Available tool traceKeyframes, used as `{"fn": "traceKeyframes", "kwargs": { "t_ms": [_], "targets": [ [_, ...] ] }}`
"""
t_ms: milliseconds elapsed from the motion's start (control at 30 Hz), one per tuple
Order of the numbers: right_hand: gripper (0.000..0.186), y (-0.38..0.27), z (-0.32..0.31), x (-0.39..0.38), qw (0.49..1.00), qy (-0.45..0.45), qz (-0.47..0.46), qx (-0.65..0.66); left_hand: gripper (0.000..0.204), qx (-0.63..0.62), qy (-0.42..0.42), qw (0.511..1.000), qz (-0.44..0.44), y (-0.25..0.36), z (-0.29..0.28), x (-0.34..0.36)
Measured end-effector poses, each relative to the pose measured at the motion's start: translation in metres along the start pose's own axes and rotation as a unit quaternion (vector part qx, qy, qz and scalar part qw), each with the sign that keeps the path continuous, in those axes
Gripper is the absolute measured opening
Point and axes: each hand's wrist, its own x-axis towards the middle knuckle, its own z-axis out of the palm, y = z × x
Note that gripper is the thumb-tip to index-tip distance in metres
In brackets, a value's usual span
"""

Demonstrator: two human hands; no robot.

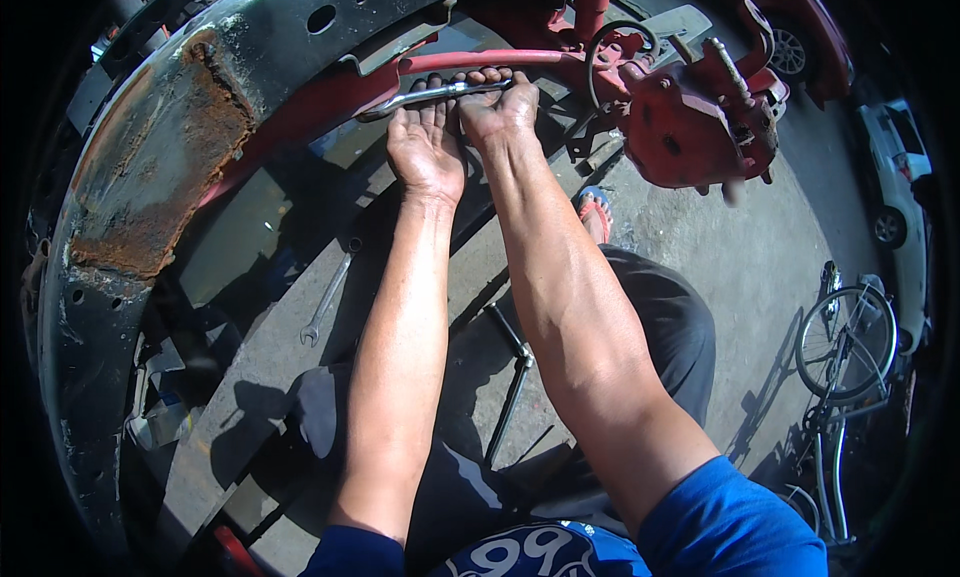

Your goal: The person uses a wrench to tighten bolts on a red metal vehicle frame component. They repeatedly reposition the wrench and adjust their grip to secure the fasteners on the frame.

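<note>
A long chrome wrench handle lies across the fingers of both hands, beside a red suspension arm. My left hand is palm up, its fingers curling under and around the handle. At the handle's other end my right hand grips it, thumb and fingers bent over it. The wrench's head is hard to make out. Just right of my right hand are a black hose and a red hub with a round backing plate.
A black curved frame rail with a rusty patch runs along the left. A combination wrench lies on a concrete ledge. A long-handled socket tool is between my legs. A bicycle and parked cars are at right.
</note>
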Motion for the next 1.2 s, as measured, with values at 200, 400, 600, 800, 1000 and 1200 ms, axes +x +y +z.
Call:
{"fn": "traceKeyframes", "kwargs": {
  "t_ms": [200, 400, 600, 800, 1000, 1200],
  "targets": [
    [0.037, -0.001, 0.004, -0.006, 1.000, -0.011, 0.002, -0.010, 0.020, 0.040, -0.006, 0.997, -0.065, -0.018, 0.010, 0.006],
    [0.039, 0.003, 0.003, -0.038, 0.999, 0.023, -0.032, 0.016, 0.028, 0.169, -0.014, 0.979, -0.116, 0.008, 0.011, -0.016],
    [0.039, 0.004, -0.014, -0.024, 0.999, -0.050, -0.010, 0.011, 0.032, 0.211, -0.031, 0.969, -0.122, 0.019, 0.005, 0.000],
    [0.045, -0.008, 0.000, -0.022, 1.000, 0.008, 0.025, -0.017, 0.036, 0.081, 0.042, 0.993, -0.079, -0.018, 0.031, 0.012],
    [0.048, 0.008, -0.011, -0.088, 0.994, 0.026, -0.021, 0.099, 0.035, 0.163, 0.041, 0.979, -0.115, 0.007, 0.024, -0.023],
    [0.047, 0.002, -0.025, -0.083, 0.996, -0.073, -0.022, 0.039, 0.021, 0.233, -0.041, 0.963, -0.131, 0.023, 0.013, -0.020]
  ]
}}
